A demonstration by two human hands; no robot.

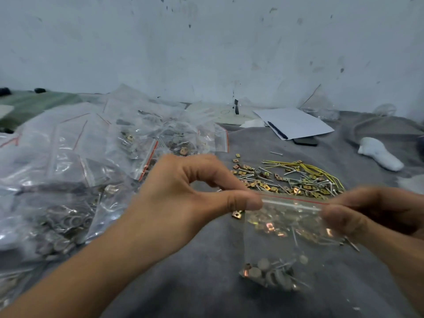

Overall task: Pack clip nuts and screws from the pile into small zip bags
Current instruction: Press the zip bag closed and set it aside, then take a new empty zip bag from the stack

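Note:
A small clear zip bag (284, 239) with a red line along its top hangs between my hands, above the grey cloth. Screws and brass clip nuts lie in its bottom. My left hand (192, 198) pinches the left end of the zip strip between thumb and forefinger. My right hand (371, 214) pinches the right end the same way. Behind the bag lies the loose pile of clip nuts and screws (286, 180), mixed with yellow wire ties (307, 167). One clip nut (237, 214) lies just under my left thumb.
A heap of filled zip bags (75, 171) covers the left side. White paper with a pen (296, 122) and a dark phone lie at the back right. A white sock-like object (378, 152) is at the far right, and a wall rises behind.

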